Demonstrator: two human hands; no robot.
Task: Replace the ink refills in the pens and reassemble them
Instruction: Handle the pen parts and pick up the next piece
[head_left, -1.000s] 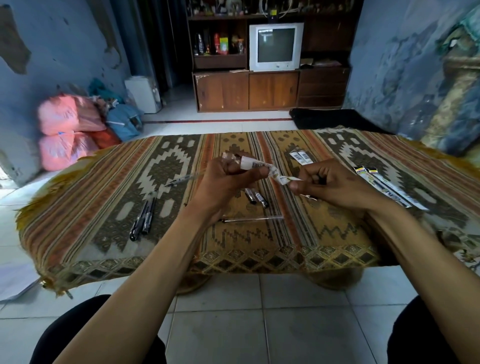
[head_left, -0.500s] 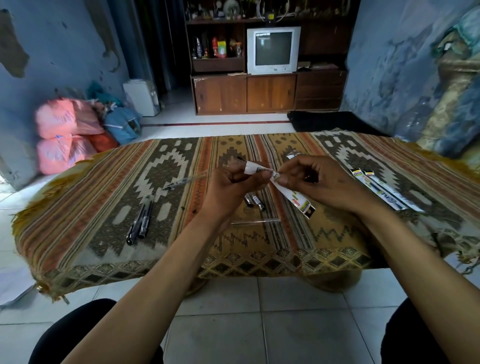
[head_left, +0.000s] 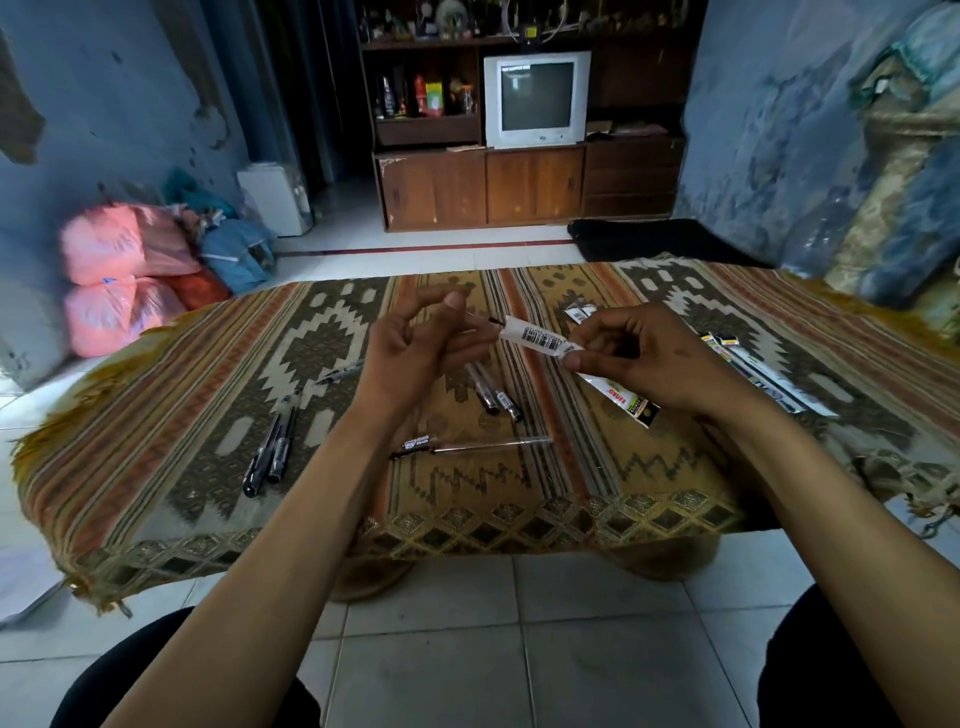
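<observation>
- Head view: the refill (head_left: 480, 318) shows only as a thin tip with a dark end, poking out of the upper-left mouth of the packet (head_left: 571, 358) — the rest is still inside the sleeve.
- The packet's long axis runs from upper left down to lower right; the right hand (head_left: 639, 358) pinches it near the middle, so the open mouth lies up and to the left of that grip and the printed tail hangs below and to its right.
- The left hand (head_left: 421, 343) is just beside the exposed tip, its fingers loosely spread. Whether a fingertip is touching the refill I cannot tell; nothing is plainly gripped.
- My reading: the left hand is the nearer one to the tip, so the draw would go along the packet's axis, up and away from the right hand's pinch.
- Below both hands, on the cloth (head_left: 208, 415), lie two barrels (head_left: 493, 397) and a loose refill (head_left: 488, 446) — well apart from either grip.
- Capped pens (head_left: 270, 452) lie further left of the left hand.
</observation>
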